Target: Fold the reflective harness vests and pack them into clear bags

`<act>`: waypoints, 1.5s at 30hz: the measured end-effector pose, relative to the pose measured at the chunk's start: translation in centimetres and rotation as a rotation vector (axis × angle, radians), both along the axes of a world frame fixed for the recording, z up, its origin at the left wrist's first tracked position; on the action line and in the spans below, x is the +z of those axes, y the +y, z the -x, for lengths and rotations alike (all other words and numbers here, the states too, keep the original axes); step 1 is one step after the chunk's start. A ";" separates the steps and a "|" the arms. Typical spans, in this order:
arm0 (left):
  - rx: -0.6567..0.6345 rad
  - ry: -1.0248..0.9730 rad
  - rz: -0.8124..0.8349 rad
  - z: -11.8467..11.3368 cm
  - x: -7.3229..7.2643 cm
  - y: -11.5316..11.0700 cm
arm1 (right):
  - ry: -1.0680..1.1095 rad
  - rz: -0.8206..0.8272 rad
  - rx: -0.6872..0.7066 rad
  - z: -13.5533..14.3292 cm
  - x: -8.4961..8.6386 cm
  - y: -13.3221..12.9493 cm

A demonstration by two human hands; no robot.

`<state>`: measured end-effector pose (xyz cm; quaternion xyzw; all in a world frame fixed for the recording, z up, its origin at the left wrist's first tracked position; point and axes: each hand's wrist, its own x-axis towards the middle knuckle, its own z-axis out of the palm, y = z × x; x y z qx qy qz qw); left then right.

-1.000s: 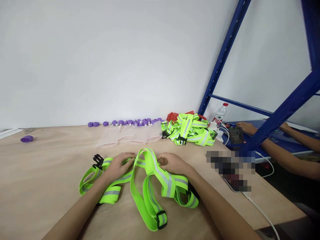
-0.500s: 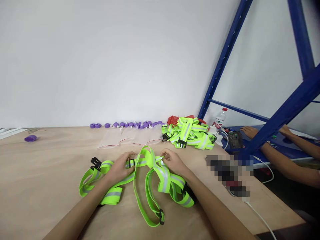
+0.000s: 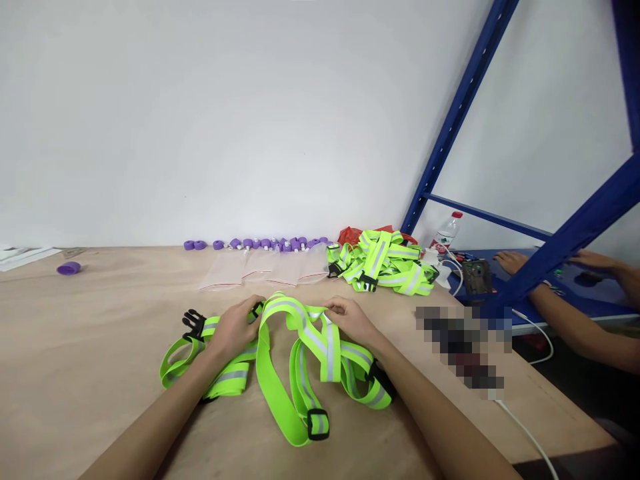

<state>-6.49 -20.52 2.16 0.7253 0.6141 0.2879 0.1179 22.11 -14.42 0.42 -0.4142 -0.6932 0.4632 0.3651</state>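
Note:
A neon-green reflective strap harness with silver stripes lies in loops on the table before me. My left hand is closed on its strap near a black slider, which the fingers partly hide. Between thumb and fingers, my right hand pinches the strap at the top of the right-hand loops. A black side-release buckle sticks up at the harness's left end. Another black slider hangs on the lowest loop, close to me. A further black buckle rests partly behind my right forearm.
Clear zip bags lie beyond my hands, with several purple rolls along the wall. More harnesses are piled at the back right, near a bottle. A blue rack post stands right; another person's arms rest beyond it.
The upper loop between my hands has tipped left and turned its striped face toward me. The lower slider has turned flatter to view. The camera view has shifted slightly.

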 end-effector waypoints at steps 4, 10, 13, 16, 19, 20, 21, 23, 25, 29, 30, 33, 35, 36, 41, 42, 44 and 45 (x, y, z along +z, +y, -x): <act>0.022 -0.022 0.027 0.2 0.2 -0.1 | -0.016 0.097 0.036 -0.2 0.6 -0.4; 0.048 -0.088 0.003 0.7 0.4 -0.1 | -0.104 0.245 0.179 -1.0 1.6 -0.7; 0.081 -0.122 -0.011 0.8 0.5 0.0 | -0.157 0.290 0.305 -1.4 2.4 -1.0; 0.110 -0.133 -0.040 0.8 0.6 0.0 | -0.108 0.332 0.334 -1.3 2.9 -1.5; 0.102 -0.142 -0.081 0.9 0.6 0.1 | -0.020 0.385 0.295 -1.1 2.7 -1.7; 0.095 -0.141 -0.088 1.0 0.5 0.1 | 0.004 0.399 0.283 -1.1 2.6 -1.7; 0.088 -0.138 -0.094 1.1 0.5 0.1 | 0.032 0.414 0.269 -1.2 2.5 -1.5; 0.071 -0.131 -0.100 1.2 0.3 0.2 | 0.098 0.440 0.233 -1.4 2.3 -1.1; 0.050 -0.123 -0.103 1.3 0.2 0.2 | 0.162 0.467 0.202 -1.8 2.2 -0.6; 0.012 -0.102 -0.082 1.2 0.1 0.2 | 0.248 0.504 0.194 -2.0 1.9 0.1; 0.009 -0.100 -0.075 1.1 0.1 0.2 | 0.265 0.505 0.199 -2.0 1.8 0.3; -0.009 -0.123 -0.076 1.1 0.1 0.2 | 0.322 0.490 0.214 -1.9 1.8 0.4; 0.000 -0.157 -0.092 1.3 0.2 0.3 | 0.364 0.469 0.218 -2.2 2.0 0.5; 0.018 -0.173 -0.100 1.5 0.2 0.3 | 0.385 0.456 0.217 -2.4 2.1 0.5; 0.136 -0.221 -0.124 2.8 0.1 0.6 | 0.458 0.399 0.193 -4.1 2.8 1.0; 0.145 -0.229 -0.121 3.0 0.1 0.6 | 0.465 0.391 0.187 -4.2 2.9 1.0; 0.150 -0.238 -0.112 3.2 0.1 0.6 | 0.473 0.377 0.175 -4.4 2.9 1.0; 0.151 -0.240 -0.108 3.3 0.0 0.6 | 0.474 0.373 0.171 -4.3 2.9 1.0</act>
